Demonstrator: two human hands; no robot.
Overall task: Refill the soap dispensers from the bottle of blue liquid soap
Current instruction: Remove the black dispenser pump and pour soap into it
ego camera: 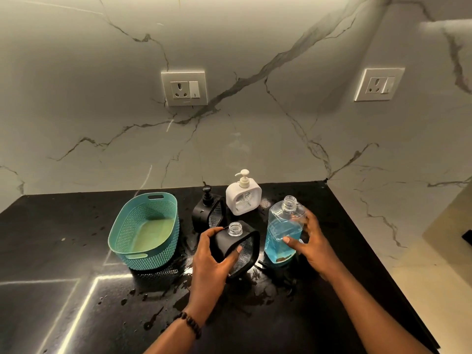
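Note:
A black soap dispenser [249,241] with its pump off and its clear neck open stands on the wet black counter. My left hand [212,259] grips it from the left. To its right stands a clear bottle of blue liquid soap [281,226], uncapped and more than half full. My right hand [310,241] wraps around that bottle's right side. Behind them stand a second black dispenser [204,213] with its pump on and a white dispenser [244,198] with a cream pump.
A teal perforated basket [145,229] sits to the left on the black counter [76,290], which is splashed with water drops. A marble wall with two socket plates [184,88] rises behind. The counter's right edge [378,251] drops off beside the bottle.

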